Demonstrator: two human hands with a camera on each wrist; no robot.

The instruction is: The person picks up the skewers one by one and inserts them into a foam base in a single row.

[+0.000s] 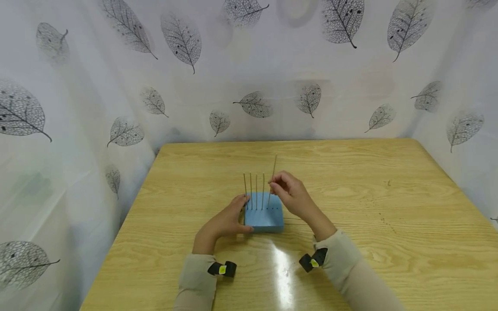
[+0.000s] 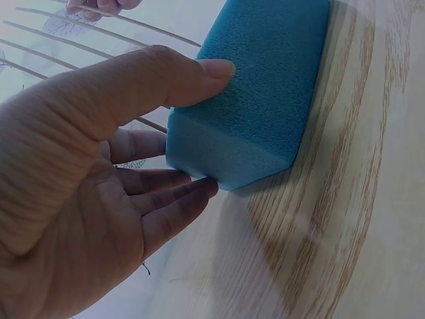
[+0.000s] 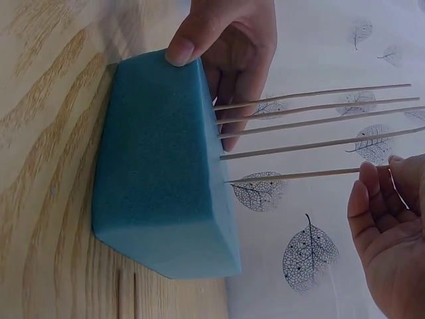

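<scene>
A blue foam block (image 1: 268, 218) lies on the wooden table (image 1: 350, 181), with several thin wooden sticks (image 1: 256, 190) standing upright in a row along its far edge. My left hand (image 1: 237, 214) grips the block's left end, thumb (image 2: 192, 73) on its near face and fingers (image 2: 172, 196) along the side. My right hand (image 1: 274, 186) pinches the rightmost stick (image 1: 274, 166), which stands taller than the others. In the right wrist view this stick's (image 3: 299, 176) tip meets the block (image 3: 166, 166) beside the other sticks (image 3: 312, 113); how deep it goes I cannot tell.
A white curtain (image 1: 249, 65) printed with grey leaves closes in the table at the back and both sides. The table's left edge (image 1: 124, 224) drops off close to my left arm. Bare wood lies to the right of the block and behind it.
</scene>
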